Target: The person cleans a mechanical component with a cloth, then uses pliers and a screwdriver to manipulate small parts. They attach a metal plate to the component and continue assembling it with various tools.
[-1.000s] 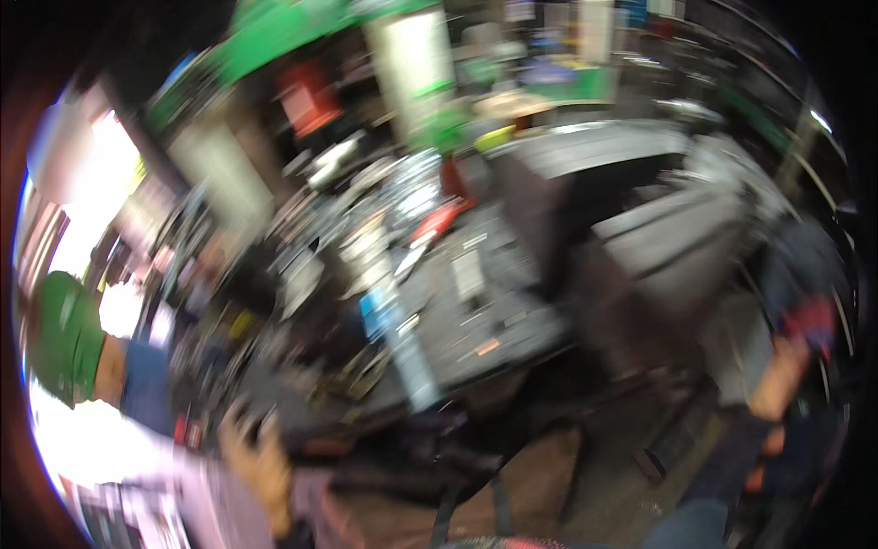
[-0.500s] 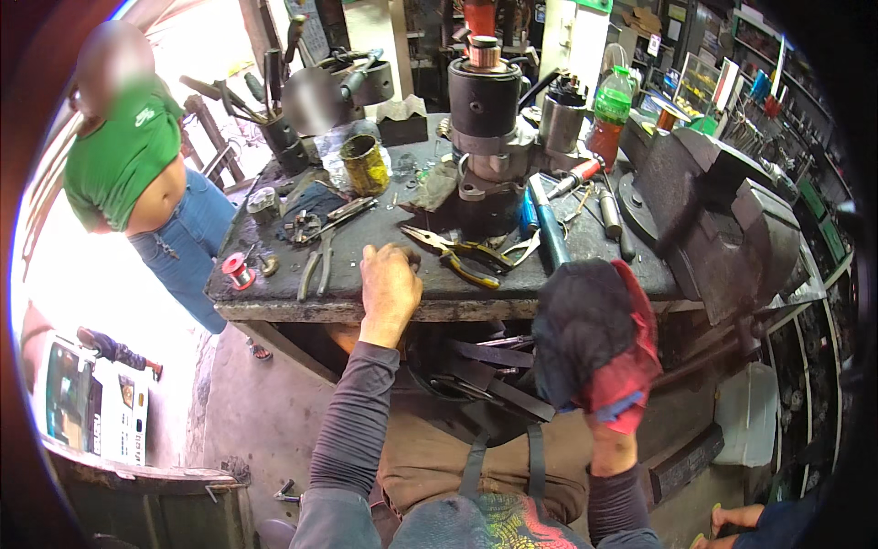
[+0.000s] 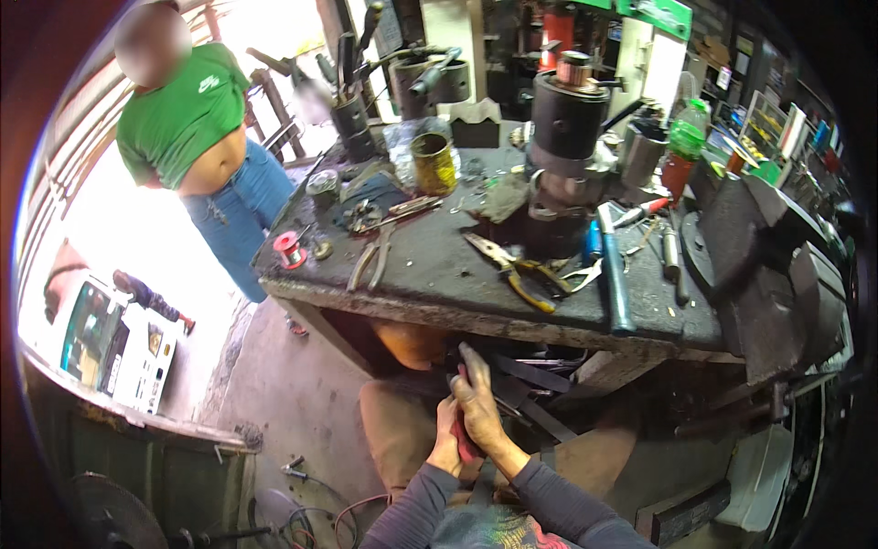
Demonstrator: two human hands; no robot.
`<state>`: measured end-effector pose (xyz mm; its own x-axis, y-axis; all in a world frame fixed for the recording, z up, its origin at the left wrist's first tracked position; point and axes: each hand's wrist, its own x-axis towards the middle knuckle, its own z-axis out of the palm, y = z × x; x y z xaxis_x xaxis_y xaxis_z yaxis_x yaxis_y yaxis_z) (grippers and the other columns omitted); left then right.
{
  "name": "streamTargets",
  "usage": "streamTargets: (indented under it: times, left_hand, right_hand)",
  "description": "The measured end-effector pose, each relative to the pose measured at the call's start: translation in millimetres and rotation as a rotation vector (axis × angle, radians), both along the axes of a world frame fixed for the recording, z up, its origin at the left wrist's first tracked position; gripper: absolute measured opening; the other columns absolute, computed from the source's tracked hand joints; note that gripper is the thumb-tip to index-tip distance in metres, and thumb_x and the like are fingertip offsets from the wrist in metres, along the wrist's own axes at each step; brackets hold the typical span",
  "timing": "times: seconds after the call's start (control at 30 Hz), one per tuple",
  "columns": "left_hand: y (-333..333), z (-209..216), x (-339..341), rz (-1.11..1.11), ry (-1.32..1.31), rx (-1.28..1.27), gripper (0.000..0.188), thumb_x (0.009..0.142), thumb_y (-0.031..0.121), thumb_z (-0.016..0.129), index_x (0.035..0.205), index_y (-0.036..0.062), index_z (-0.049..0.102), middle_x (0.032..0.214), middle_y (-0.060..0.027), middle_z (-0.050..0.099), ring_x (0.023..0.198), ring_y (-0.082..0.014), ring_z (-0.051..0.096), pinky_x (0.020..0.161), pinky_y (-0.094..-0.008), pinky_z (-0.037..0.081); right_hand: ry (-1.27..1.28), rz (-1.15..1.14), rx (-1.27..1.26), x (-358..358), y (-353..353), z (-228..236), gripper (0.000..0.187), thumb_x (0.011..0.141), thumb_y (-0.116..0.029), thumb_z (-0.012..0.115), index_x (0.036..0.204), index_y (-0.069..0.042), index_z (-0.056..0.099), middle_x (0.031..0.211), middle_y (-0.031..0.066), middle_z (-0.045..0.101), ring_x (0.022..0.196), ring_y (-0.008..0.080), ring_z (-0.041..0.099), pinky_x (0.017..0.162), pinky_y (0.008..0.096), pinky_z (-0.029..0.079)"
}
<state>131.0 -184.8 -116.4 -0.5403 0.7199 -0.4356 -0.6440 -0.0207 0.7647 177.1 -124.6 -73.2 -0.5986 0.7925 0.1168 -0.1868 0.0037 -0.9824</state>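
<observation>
My left hand (image 3: 445,437) and my right hand (image 3: 481,409) are pressed together below the bench's front edge. A red and dark rag (image 3: 466,446) is squeezed between them, mostly hidden, with both hands closed on it. On the bench top above lie long-nose pliers (image 3: 510,271) with yellow and black handles, their jaws apart. A long blue-green handled tool (image 3: 615,274) rests to their right. Farther left is a second pair of pliers (image 3: 373,260) with grey handles. A black cylindrical motor (image 3: 569,123) stands upright behind these tools.
The grey workbench (image 3: 430,274) carries a yellow-stained can (image 3: 433,165), a solder spool (image 3: 290,249) and a green-capped bottle (image 3: 686,142). A large vise (image 3: 777,274) sits at right. Metal pieces (image 3: 540,403) fill the space under the bench. A person in green (image 3: 187,119) stands at left.
My right hand has brought the rag from the right to the middle, and my left hand has come off the bench top to meet it. The view has shifted left.
</observation>
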Motion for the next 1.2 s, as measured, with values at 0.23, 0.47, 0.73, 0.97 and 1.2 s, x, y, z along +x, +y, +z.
streamTargets:
  times: [0.23, 0.47, 0.73, 0.97, 1.2]
  left_hand:
    - [17, -130, -46, 0.154, -0.184, 0.291, 0.044, 0.111, 0.037, 0.05, 0.136, 0.003, 0.064, 0.128, -0.0085, 0.069, 0.111, -0.0188, 0.067, 0.095, -0.0352, 0.053]
    - [22, -84, -30, 0.046, 0.391, -0.277, 0.043, 0.095, 0.023, 0.07, 0.125, -0.0085, 0.065, 0.119, -0.02, 0.07, 0.105, -0.0261, 0.069, 0.089, -0.0375, 0.055]
    - [-12, -71, -103, -0.013, -0.41, 0.204, 0.049, 0.106, 0.05, 0.046, 0.122, 0.0065, 0.063, 0.102, -0.0096, 0.068, 0.091, -0.0279, 0.067, 0.074, -0.0499, 0.057]
    - [-33, -61, -81, -0.07, -0.606, 0.628, 0.07, 0.109, 0.058, 0.034, 0.165, 0.015, 0.033, 0.167, -0.0138, 0.037, 0.151, -0.0381, 0.038, 0.125, -0.0611, 0.031]
    - [-32, -55, -74, -0.077, -0.574, 0.653, 0.068, 0.11, 0.055, 0.035, 0.163, 0.0131, 0.034, 0.165, -0.015, 0.039, 0.149, -0.0385, 0.041, 0.124, -0.059, 0.034]
  right_hand:
    - [-0.362, 0.46, 0.339, 18, 0, -36, 0.064, 0.107, -0.03, 0.056, 0.162, -0.003, 0.037, 0.169, 0.024, 0.032, 0.16, 0.0392, 0.024, 0.13, 0.0497, 0.017]
    - [-1.23, 0.459, 1.087, 23, 10, -42, 0.085, 0.083, -0.029, 0.072, 0.15, 0.014, 0.043, 0.156, 0.03, 0.047, 0.146, 0.0457, 0.043, 0.124, 0.0543, 0.031]
    - [-0.407, 0.162, 1.079, 27, 45, 73, 0.024, 0.075, -0.006, 0.073, 0.098, -0.014, 0.074, 0.109, 0.0103, 0.07, 0.099, 0.0339, 0.066, 0.081, 0.0457, 0.053]
    - [-0.857, 0.008, 1.424, -53, 167, 142, 0.018, 0.086, -0.021, 0.075, 0.094, -0.006, 0.079, 0.106, 0.0148, 0.073, 0.105, 0.0345, 0.068, 0.088, 0.0475, 0.051]
    - [-0.895, 0.107, 1.189, -62, 183, 138, 0.018, 0.084, -0.018, 0.072, 0.09, -0.003, 0.079, 0.097, 0.0208, 0.075, 0.101, 0.0409, 0.071, 0.09, 0.0514, 0.056]
